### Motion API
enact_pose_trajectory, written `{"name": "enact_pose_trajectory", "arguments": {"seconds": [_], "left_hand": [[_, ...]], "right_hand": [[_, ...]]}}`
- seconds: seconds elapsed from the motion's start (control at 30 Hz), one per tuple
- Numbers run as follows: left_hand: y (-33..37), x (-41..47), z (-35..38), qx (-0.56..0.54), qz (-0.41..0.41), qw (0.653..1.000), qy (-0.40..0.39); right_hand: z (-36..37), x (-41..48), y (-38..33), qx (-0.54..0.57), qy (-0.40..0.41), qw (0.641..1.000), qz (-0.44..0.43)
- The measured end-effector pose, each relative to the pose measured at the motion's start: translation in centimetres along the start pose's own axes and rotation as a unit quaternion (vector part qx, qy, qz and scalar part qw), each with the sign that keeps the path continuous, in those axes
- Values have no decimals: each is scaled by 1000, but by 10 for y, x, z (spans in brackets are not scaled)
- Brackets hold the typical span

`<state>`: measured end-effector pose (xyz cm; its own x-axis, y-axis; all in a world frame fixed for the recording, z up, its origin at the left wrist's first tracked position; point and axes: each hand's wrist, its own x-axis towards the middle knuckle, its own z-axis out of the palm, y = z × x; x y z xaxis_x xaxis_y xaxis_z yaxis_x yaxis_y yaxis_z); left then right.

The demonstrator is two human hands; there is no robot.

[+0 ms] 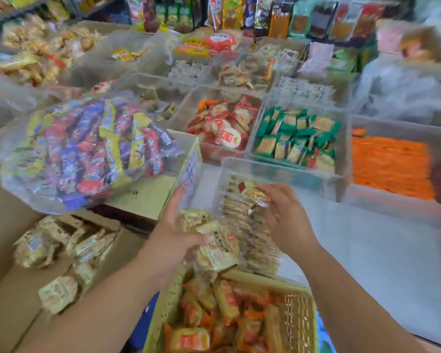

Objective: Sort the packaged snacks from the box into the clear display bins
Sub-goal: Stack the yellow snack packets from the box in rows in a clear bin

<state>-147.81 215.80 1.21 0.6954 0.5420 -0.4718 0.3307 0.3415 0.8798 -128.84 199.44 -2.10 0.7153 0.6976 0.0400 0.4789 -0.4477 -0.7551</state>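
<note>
1. The left hand [175, 225] grips a bundle [217, 247] of cream snack packs, its fingers curled round them. It is just left of the front bin [278, 169].
2. The right hand [288, 220] pinches one cream pack [255, 194], fingertips curled over its top edge. The pack is inside the bin, at the far end of the row [255, 240].
3. The bin is clear plastic. The row in it is made of matching packs standing on edge, pressed close together.
4. The box [5, 250] is open brown cardboard at the lower left. More cream packs, the loose packs [49, 240], lie jumbled inside it.
5. A clear bag [87, 149] of red, blue and yellow snacks lies on a carton [143, 197] behind the box, left of the bin.
6. A basket [298, 314] sits nearest the camera, below both wrists, and holds orange packs [224, 301].
7. Behind the bin stand other clear bins. One holds red packs [224, 123] and the one just right of it holds green packs [298, 133].
8. To the right, a further bin holds orange strips [390, 164].
9. The far shelves and the right edge are too blurred to read.
</note>
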Motion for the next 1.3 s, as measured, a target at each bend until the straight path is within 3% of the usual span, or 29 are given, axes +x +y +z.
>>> {"name": "enact_pose_trajectory", "arguments": {"seconds": [0.1, 0.2, 0.5, 0.7, 0.83, 1.03, 1.3], "left_hand": [[-19, 22, 8, -47, -77, 995, 37], [-33, 29, 11, -32, -112, 992, 45], [-45, 36, 7, -16, -148, 988, 33], [-47, 37, 5, -14, -146, 989, 36], [-45, 37, 6, -12, -154, 987, 38], [-46, 40, 7, -25, -161, 986, 38], [-48, 41, 4, -5, -170, 985, 35]], "right_hand": [[-13, 30, 50, -54, 9, 996, 69], [-18, 60, 83, -92, -3, 992, 83], [12, 124, 118, -239, -138, 957, 93], [39, 131, 111, -261, -145, 942, 154], [46, 136, 112, -201, -88, 958, 186], [45, 125, 130, -56, 85, 956, 277], [54, 137, 139, 72, 78, 903, 415]]}}
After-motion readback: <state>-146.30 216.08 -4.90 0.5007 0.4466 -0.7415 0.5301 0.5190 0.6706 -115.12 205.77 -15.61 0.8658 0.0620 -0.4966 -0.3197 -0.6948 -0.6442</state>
